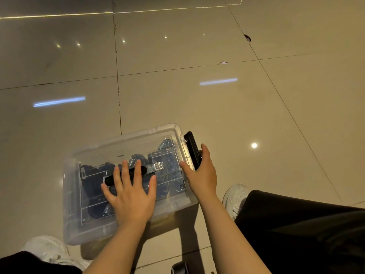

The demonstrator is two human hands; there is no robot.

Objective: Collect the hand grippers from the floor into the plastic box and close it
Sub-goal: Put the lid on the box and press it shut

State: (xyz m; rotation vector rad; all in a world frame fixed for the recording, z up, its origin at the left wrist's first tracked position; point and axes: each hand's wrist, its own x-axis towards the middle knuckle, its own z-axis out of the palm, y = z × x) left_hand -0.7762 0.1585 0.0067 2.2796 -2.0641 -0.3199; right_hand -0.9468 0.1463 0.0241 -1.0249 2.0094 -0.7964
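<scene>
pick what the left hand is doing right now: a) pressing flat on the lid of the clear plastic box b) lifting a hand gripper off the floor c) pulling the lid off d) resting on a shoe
a: the left hand lies with fingers spread flat on the lid of the clear plastic box, across its black carry handle, while the right hand holds the black side latch.

Glossy beige floor tiles (197, 99) are split by dark grout lines, ceiling lights are mirrored as dots and streaks across them, and a chipped tile corner (224, 62) is seen upper right.
</scene>
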